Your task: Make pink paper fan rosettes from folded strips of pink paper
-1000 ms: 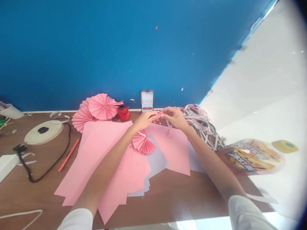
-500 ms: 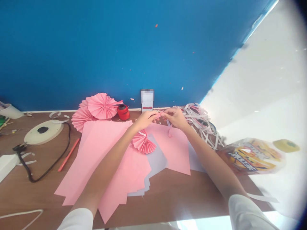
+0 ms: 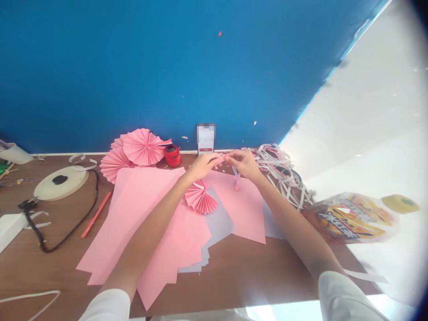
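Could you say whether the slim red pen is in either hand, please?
No, the slim red pen lies on the brown tabletop, apart from the left hand and the right hand, which hold a pink paper piece.

Pink paper piece (image 3: 221, 159): small, narrow and strip-like, its fold lines too fine for me to make out. In my view it sits almost at the dial's centre, near the 12 o'clock edge of the tabletop (image 3: 247, 276), its long axis tilted slightly toward 2 o'clock. The left hand (image 3: 202, 166) grips it from 9 o'clock, the right hand (image 3: 246, 164) from 3 o'clock; fingers hide its ends from me.
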